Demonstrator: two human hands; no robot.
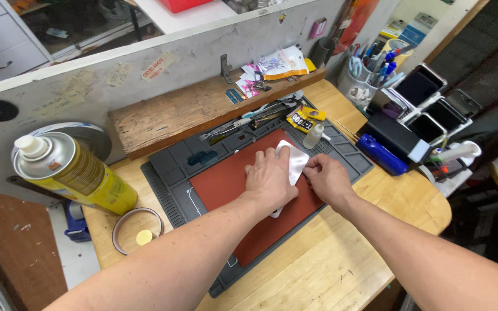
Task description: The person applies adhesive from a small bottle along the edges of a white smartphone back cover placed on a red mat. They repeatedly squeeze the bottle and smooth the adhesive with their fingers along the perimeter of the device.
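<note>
A white flat phone-shaped piece lies on the red-brown mat, which rests on a dark grey work mat. My left hand lies flat on top of the white piece and covers most of its lower part. My right hand pinches the piece's right edge with its fingertips. Only the upper corner of the piece and a small bit under my left wrist show.
A yellow spray can stands at the left by a tape roll. Tweezers and tools lie along the mat's far edge, with a small white bottle. A blue bottle, phones and a pen cup crowd the right.
</note>
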